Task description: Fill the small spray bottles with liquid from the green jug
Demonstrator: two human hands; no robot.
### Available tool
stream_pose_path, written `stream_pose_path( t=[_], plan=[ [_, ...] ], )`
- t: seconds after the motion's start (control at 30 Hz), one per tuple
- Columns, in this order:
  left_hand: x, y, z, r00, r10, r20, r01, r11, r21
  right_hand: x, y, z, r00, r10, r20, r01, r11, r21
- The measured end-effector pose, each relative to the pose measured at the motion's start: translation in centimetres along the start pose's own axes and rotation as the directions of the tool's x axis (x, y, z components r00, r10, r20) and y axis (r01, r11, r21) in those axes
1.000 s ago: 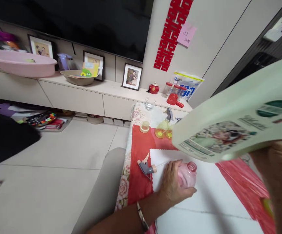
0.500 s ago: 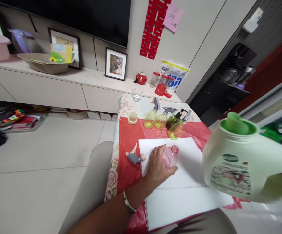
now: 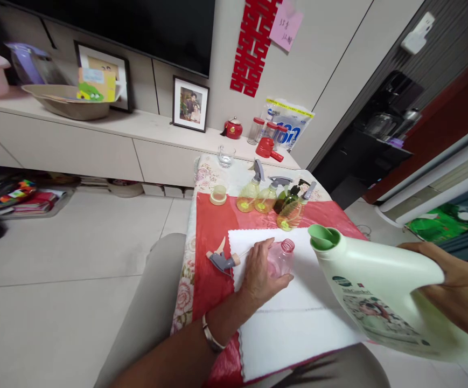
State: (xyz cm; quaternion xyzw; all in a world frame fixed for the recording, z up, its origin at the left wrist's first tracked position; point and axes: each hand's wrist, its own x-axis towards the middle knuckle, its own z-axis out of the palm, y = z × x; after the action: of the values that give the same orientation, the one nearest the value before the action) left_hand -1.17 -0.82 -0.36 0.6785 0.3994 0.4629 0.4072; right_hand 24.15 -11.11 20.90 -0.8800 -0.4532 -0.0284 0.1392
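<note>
My left hand (image 3: 260, 272) is wrapped round a clear pink bottle (image 3: 281, 258) that stands uncapped on a white cloth (image 3: 294, 337). Its ridged neck points up. To the right, my right hand (image 3: 455, 275) grips the handle of a large pale green detergent jug (image 3: 379, 280). The jug is tilted, its green spout (image 3: 323, 237) aimed left towards the pink bottle but apart from it. A grey and peach spray nozzle (image 3: 222, 261) lies left of my left hand, its thin tube reaching towards the fingers. Behind it sits a pale cap (image 3: 218, 195).
Two spray bottles (image 3: 248, 195) with yellow liquid, a dark green pump bottle (image 3: 287, 200) and another spray bottle (image 3: 292, 214) line the table's far part. A glass mug (image 3: 226, 157) stands behind them. A white cabinet (image 3: 173, 156) runs along the wall.
The jug has come left and tipped over towards the pink bottle, and more of my right hand shows. My left hand keeps its hold on the bottle.
</note>
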Motion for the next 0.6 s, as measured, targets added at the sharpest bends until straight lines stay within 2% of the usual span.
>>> stream_pose_path(
  t=[0.07, 0.17, 0.3, 0.53, 0.6],
  plan=[
    [0.0, 0.0, 0.0, 1.0, 0.006, -0.002, -0.006, 1.0, -0.002, 0.0, -0.4, -0.1, 0.996, 0.054, 0.066, -0.055, 0.998, 0.021],
    [0.0, 0.0, 0.0, 1.0, 0.0, -0.012, 0.0, 1.0, 0.003, -0.1, -1.1, -0.3, 0.994, 0.014, 0.105, -0.017, 1.0, 0.024],
    [0.1, 0.0, 0.0, 0.999, 0.013, -0.033, -0.012, 1.0, 0.024, 0.0, -1.7, -0.3, 0.989, 0.021, 0.146, -0.011, 0.998, -0.067],
    [0.2, 0.3, -0.3, 1.0, 0.006, -0.027, -0.004, 0.999, 0.049, 0.1, -2.7, -0.3, 0.984, -0.094, 0.15, 0.119, 0.979, -0.167],
    [0.3, 0.4, -0.3, 1.0, 0.005, -0.025, -0.003, 0.999, 0.052, 0.0, -2.9, -0.3, 0.983, -0.175, 0.05, 0.18, 0.973, -0.141]
  ],
)
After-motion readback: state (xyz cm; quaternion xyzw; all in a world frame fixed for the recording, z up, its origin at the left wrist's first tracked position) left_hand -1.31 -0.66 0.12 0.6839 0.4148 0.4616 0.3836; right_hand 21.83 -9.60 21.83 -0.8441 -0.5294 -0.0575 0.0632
